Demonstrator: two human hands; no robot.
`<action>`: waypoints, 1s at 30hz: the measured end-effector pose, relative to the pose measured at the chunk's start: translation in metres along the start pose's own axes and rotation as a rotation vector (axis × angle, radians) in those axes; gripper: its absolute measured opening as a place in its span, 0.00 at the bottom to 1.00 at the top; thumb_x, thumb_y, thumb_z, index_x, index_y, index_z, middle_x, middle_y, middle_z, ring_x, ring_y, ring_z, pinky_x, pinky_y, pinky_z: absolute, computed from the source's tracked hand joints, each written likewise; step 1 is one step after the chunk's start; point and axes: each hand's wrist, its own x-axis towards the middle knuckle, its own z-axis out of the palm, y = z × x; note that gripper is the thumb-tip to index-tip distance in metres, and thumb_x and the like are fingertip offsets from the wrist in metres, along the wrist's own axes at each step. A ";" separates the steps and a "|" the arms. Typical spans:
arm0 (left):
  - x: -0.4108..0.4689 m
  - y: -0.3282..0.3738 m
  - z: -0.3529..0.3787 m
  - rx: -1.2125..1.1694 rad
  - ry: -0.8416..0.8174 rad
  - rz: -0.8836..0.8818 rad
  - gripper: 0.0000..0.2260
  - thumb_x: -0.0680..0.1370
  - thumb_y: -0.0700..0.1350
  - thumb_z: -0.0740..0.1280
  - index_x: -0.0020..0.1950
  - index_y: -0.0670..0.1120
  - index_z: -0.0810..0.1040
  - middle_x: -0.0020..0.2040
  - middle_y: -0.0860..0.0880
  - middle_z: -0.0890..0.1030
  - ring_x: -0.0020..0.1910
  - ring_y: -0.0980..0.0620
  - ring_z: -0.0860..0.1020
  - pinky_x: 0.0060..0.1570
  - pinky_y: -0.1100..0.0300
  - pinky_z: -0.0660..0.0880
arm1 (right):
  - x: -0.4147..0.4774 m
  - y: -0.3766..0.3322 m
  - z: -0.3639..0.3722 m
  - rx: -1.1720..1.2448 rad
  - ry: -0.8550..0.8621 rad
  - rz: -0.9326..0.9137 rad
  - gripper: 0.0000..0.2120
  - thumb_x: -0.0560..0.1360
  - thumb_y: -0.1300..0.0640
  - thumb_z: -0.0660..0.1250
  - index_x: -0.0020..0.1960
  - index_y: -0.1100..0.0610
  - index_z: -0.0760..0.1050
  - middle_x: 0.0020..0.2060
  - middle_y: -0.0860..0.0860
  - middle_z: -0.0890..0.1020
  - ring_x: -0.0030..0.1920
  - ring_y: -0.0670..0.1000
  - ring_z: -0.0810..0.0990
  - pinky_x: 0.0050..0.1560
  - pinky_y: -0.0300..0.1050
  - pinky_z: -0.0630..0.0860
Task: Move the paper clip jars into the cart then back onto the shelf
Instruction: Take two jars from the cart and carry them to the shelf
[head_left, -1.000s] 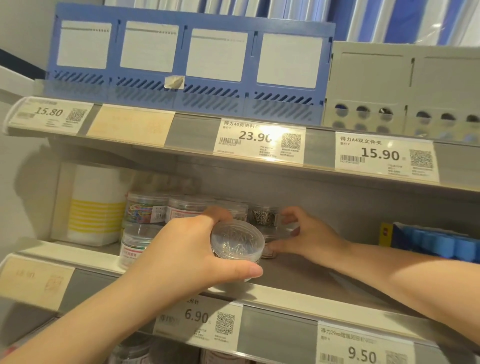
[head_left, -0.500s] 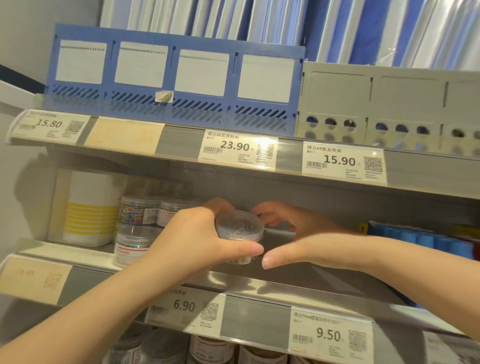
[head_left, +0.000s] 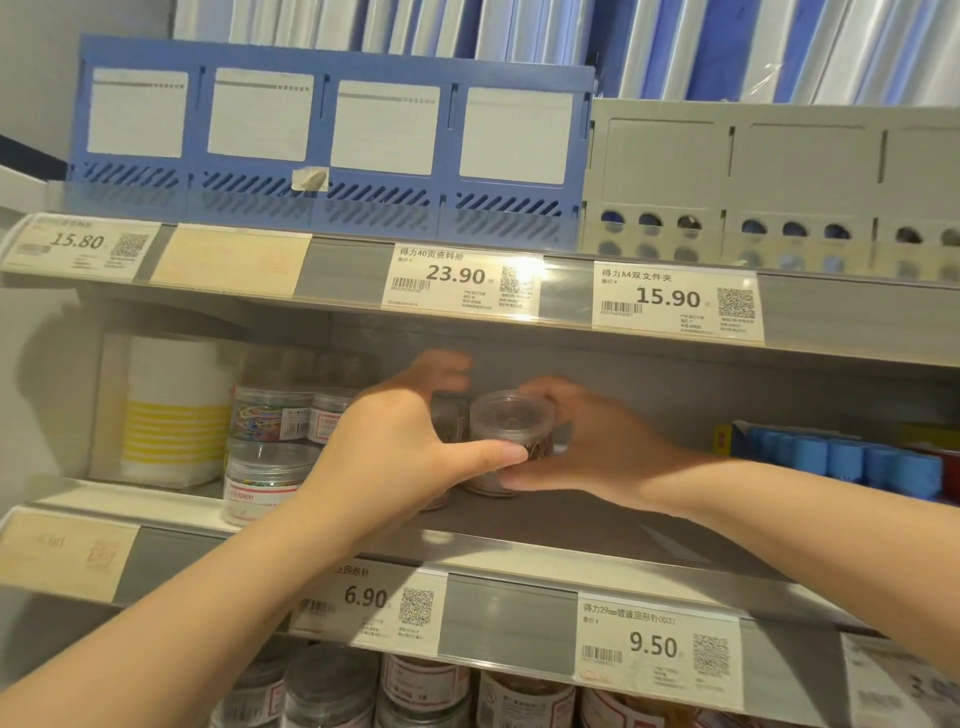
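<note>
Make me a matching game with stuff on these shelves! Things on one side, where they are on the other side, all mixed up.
Things
1. blue rack
2. striped box
3. clear jar
4. blue tubes

Places
A. far right of the middle shelf
B. between the left hand and the right hand
C. top shelf
D. far left of the middle shelf

Pairs: 1-C, 2-D, 3-B, 4-A
</note>
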 end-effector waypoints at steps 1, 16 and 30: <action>0.000 -0.003 0.000 -0.005 0.010 -0.006 0.30 0.62 0.63 0.71 0.62 0.59 0.67 0.54 0.64 0.76 0.35 0.65 0.72 0.39 0.72 0.66 | 0.005 0.005 0.001 -0.010 0.008 0.031 0.23 0.62 0.45 0.78 0.52 0.40 0.71 0.48 0.37 0.78 0.49 0.36 0.76 0.48 0.31 0.72; -0.001 -0.022 0.003 0.018 0.101 0.026 0.15 0.74 0.42 0.64 0.54 0.59 0.66 0.43 0.62 0.79 0.33 0.62 0.73 0.36 0.69 0.68 | 0.051 0.032 0.030 0.132 0.036 0.286 0.20 0.65 0.50 0.77 0.52 0.50 0.73 0.51 0.47 0.79 0.52 0.48 0.77 0.56 0.41 0.73; -0.003 -0.018 0.003 0.006 0.127 0.028 0.14 0.73 0.43 0.65 0.53 0.58 0.67 0.40 0.63 0.79 0.31 0.54 0.75 0.38 0.68 0.68 | 0.048 0.039 0.035 0.170 0.131 0.301 0.36 0.62 0.49 0.79 0.66 0.51 0.67 0.50 0.48 0.75 0.51 0.47 0.75 0.37 0.31 0.66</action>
